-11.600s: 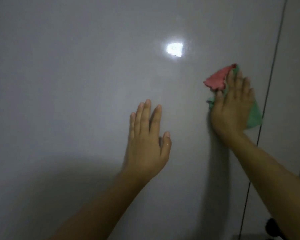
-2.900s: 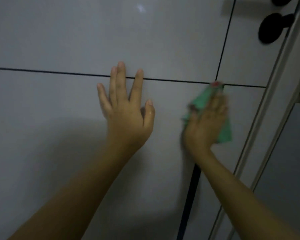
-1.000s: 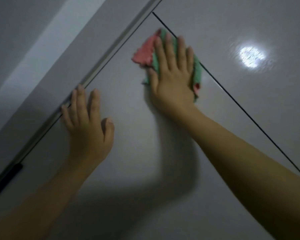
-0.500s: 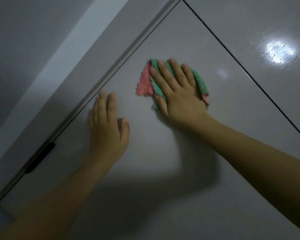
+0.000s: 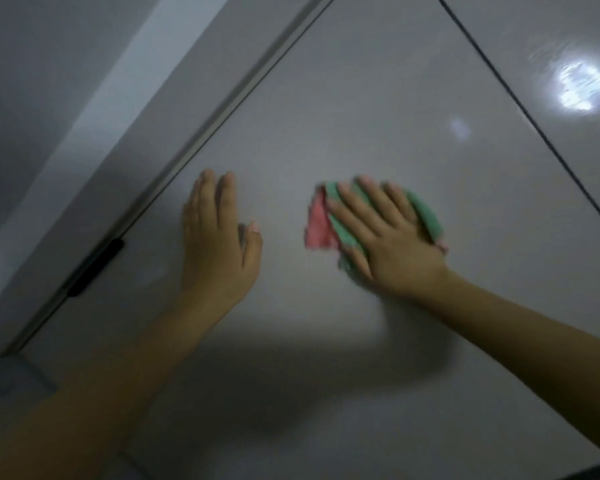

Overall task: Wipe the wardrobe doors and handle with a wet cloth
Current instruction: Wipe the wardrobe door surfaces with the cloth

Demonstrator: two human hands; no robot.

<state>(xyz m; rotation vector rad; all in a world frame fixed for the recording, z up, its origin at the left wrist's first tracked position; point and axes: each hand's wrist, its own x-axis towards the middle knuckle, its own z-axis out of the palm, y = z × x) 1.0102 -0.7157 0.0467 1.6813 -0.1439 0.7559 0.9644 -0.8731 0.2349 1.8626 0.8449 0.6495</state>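
**Cloth flat on the door panel**

My right hand (image 5: 392, 237) presses the green-and-pink cloth (image 5: 321, 226) flat on the wardrobe door (image 5: 343, 109), fingers spread. My left hand (image 5: 219, 237) rests open just beside it, nearer the door's edge. The dark hinge (image 5: 96, 266), or perhaps a handle, lies lower left; blur hides detail.

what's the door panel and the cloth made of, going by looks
Door panel: probably gloss laminate or lacquered board, since it mirrors a lamp glare; the exact material is unclear. Cloth: soft fabric, maybe microfibre, pink and green, matte with crumpled edges.
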